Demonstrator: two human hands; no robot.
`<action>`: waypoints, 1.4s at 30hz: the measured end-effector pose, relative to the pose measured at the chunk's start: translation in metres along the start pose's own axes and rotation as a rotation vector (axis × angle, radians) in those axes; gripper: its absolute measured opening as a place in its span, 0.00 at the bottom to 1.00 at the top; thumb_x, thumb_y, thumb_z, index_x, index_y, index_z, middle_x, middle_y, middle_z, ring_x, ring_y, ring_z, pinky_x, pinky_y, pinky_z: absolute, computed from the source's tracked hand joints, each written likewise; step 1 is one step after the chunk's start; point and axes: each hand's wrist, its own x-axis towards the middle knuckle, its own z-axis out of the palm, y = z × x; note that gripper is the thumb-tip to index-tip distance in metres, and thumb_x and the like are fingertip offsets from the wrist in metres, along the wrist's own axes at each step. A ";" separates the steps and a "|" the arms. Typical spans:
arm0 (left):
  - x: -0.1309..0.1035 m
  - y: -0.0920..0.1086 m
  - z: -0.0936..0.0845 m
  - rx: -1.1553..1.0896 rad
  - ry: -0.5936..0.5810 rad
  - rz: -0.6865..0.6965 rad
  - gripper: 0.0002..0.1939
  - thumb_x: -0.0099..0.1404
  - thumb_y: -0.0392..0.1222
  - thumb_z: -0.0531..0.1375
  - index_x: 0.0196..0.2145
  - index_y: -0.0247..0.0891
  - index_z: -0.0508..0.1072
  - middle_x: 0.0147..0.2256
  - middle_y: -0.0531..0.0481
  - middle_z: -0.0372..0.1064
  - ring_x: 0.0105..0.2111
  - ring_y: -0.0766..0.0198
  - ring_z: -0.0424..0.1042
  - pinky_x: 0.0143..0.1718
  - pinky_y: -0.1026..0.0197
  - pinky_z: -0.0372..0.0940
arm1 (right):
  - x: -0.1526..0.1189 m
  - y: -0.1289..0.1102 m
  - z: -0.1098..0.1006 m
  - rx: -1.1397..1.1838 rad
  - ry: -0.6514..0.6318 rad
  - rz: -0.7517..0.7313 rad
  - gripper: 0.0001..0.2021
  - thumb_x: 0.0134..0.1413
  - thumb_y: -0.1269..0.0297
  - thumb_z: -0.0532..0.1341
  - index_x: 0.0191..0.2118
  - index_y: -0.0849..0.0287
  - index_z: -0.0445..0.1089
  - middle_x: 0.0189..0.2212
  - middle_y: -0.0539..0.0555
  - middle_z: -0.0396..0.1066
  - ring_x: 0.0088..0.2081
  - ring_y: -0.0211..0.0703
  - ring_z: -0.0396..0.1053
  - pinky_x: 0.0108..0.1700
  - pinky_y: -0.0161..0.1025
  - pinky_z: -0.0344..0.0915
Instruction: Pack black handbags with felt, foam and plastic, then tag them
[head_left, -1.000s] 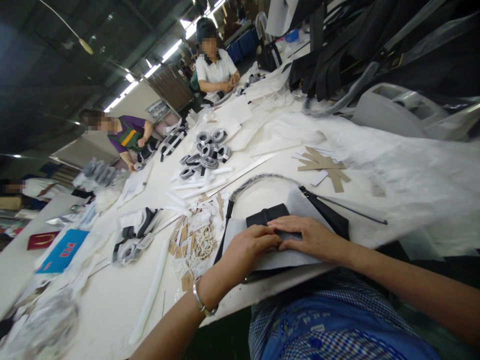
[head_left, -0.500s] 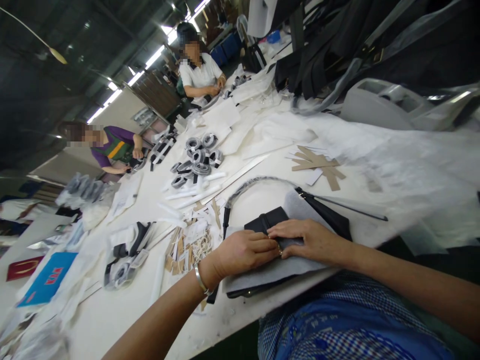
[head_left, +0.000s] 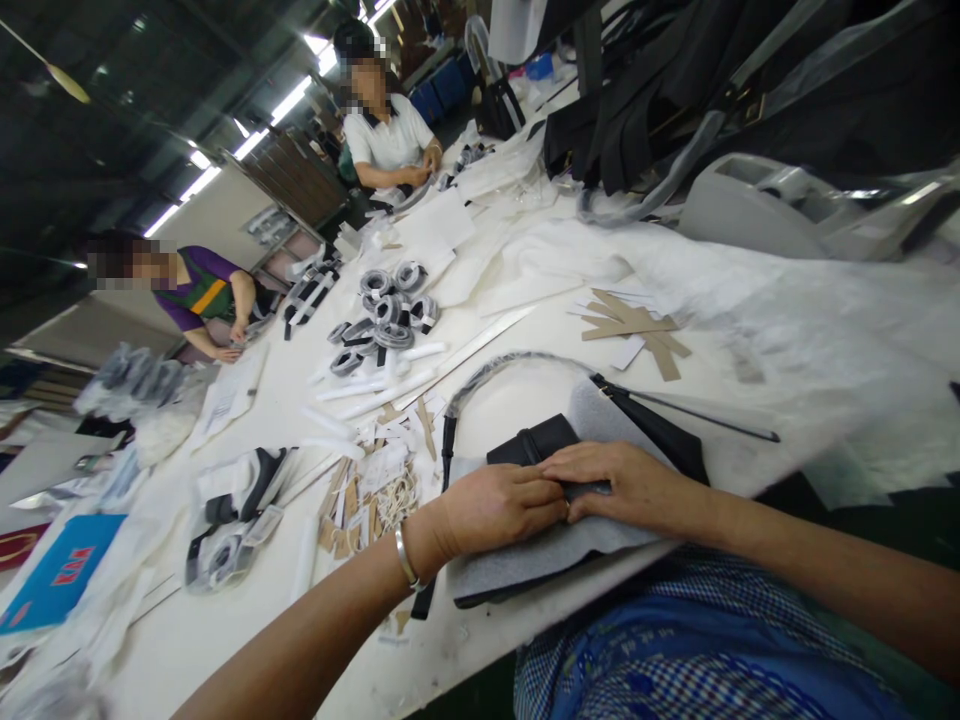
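Note:
A black handbag (head_left: 534, 440) lies at the table's near edge, with a soft grey sheet (head_left: 517, 577) spread over much of it. Its handle (head_left: 495, 372), wrapped in clear film, arches toward the far side. My left hand (head_left: 501, 508), with a bangle at the wrist, bends its fingers over the front of the bag. From the other side, my right hand (head_left: 637, 490) pinches the same spot, its fingertips meeting those of the left. A dark bit of the bag shows between right thumb and fingers. The exact part gripped is covered by my fingers.
Brown card strips (head_left: 630, 325) lie beyond the bag. Left of it are tags and strings (head_left: 379, 495), wrapped coiled straps (head_left: 386, 315) and a blue KAM bag (head_left: 64, 570). A grey tape dispenser (head_left: 750, 210) and black bags stand at right. Two people work across the table.
My hands have drawn closer over the bag's front, and the gold metal piece at my fingertips is now mostly covered. The view has shifted slightly, moving the background left.

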 end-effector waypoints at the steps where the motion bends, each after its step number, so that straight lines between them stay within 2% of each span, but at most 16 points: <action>1: -0.001 0.000 0.001 -0.013 -0.004 -0.016 0.15 0.76 0.37 0.48 0.40 0.34 0.74 0.39 0.46 0.75 0.38 0.63 0.72 0.42 0.61 0.69 | 0.000 -0.001 0.000 0.003 0.001 0.003 0.22 0.55 0.64 0.69 0.56 0.52 0.73 0.52 0.53 0.75 0.55 0.48 0.70 0.61 0.48 0.65; 5: -0.005 0.001 0.001 -0.086 -0.019 -0.088 0.12 0.76 0.37 0.49 0.44 0.34 0.73 0.44 0.47 0.75 0.41 0.62 0.72 0.42 0.60 0.69 | 0.001 -0.003 -0.002 0.006 -0.013 0.004 0.20 0.55 0.63 0.69 0.54 0.52 0.75 0.52 0.53 0.75 0.55 0.48 0.71 0.61 0.47 0.65; 9: -0.007 0.002 0.000 -0.129 0.026 -0.133 0.12 0.76 0.39 0.50 0.50 0.36 0.70 0.45 0.49 0.75 0.41 0.63 0.72 0.41 0.61 0.68 | 0.001 -0.004 -0.003 -0.015 -0.013 0.002 0.19 0.54 0.65 0.69 0.53 0.54 0.75 0.52 0.53 0.75 0.55 0.48 0.71 0.60 0.46 0.65; 14: -0.005 0.002 -0.001 -0.122 0.008 -0.135 0.10 0.75 0.37 0.52 0.46 0.36 0.73 0.42 0.51 0.76 0.39 0.64 0.72 0.40 0.61 0.67 | 0.000 -0.002 -0.002 -0.008 -0.014 0.015 0.23 0.53 0.63 0.71 0.56 0.53 0.73 0.53 0.54 0.75 0.56 0.48 0.70 0.61 0.46 0.64; 23: 0.010 0.003 -0.009 -0.014 -0.065 -0.042 0.12 0.74 0.36 0.53 0.36 0.34 0.74 0.35 0.49 0.73 0.36 0.62 0.70 0.36 0.61 0.68 | 0.000 -0.001 -0.002 0.013 -0.020 -0.017 0.21 0.54 0.64 0.70 0.54 0.52 0.74 0.52 0.53 0.75 0.55 0.48 0.70 0.60 0.47 0.64; 33: 0.003 0.000 -0.005 0.043 -0.111 -0.003 0.12 0.75 0.36 0.50 0.40 0.32 0.72 0.36 0.47 0.71 0.37 0.60 0.68 0.36 0.59 0.68 | 0.000 -0.001 -0.003 -0.004 -0.026 0.004 0.22 0.54 0.62 0.70 0.55 0.53 0.74 0.53 0.54 0.75 0.56 0.49 0.70 0.61 0.49 0.64; 38: -0.003 -0.001 -0.004 -0.028 -0.083 -0.063 0.10 0.75 0.36 0.50 0.43 0.33 0.71 0.40 0.45 0.72 0.38 0.61 0.68 0.39 0.60 0.69 | -0.001 -0.005 -0.003 -0.031 -0.001 0.020 0.29 0.49 0.53 0.72 0.57 0.54 0.73 0.53 0.56 0.75 0.56 0.51 0.70 0.61 0.48 0.65; 42: -0.006 -0.003 -0.001 -0.055 -0.037 -0.057 0.10 0.75 0.36 0.50 0.43 0.32 0.70 0.39 0.45 0.72 0.38 0.62 0.69 0.40 0.61 0.70 | -0.001 -0.007 -0.001 -0.030 0.011 0.042 0.26 0.52 0.53 0.71 0.56 0.52 0.73 0.52 0.55 0.76 0.55 0.50 0.71 0.60 0.47 0.65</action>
